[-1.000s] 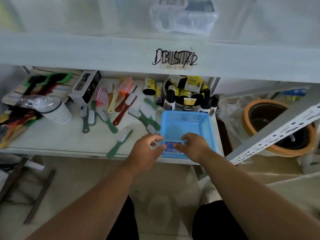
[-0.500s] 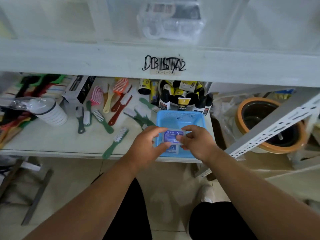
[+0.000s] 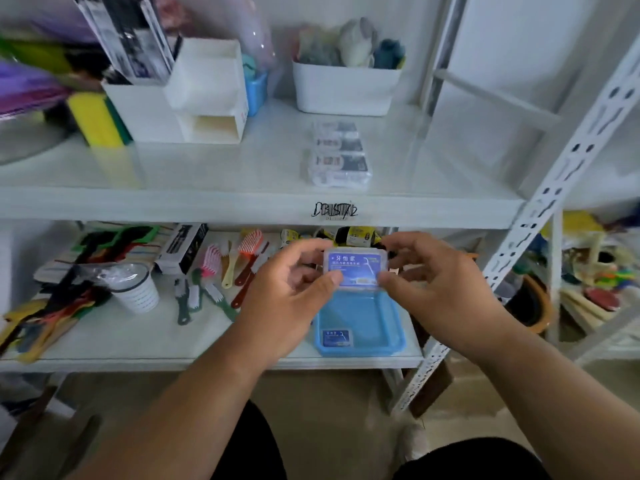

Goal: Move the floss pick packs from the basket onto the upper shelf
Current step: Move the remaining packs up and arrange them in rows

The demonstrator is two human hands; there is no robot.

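A clear floss pick pack [image 3: 353,269] with a blue label is held in the air above the blue basket [image 3: 393,327], just below the front edge of the upper shelf [image 3: 242,199]. My left hand [image 3: 287,299] grips its left side and my right hand [image 3: 436,289] grips its right side. One more floss pick pack [image 3: 337,337] lies in the basket's near left corner. A stack of floss pick packs [image 3: 339,155] lies on the upper shelf, right of centre.
On the upper shelf stand white boxes [image 3: 207,95], a white bin [image 3: 346,88] and a yellow sponge [image 3: 97,119]. The lower shelf holds brushes [image 3: 214,271], a cup [image 3: 135,289] and bottles behind the basket. A perforated white upright [image 3: 540,209] slants at the right.
Both hands took a floss pick pack out of the basket and raised it toward the upper shelf. The view tilted up, so the upper shelf's top shows now.
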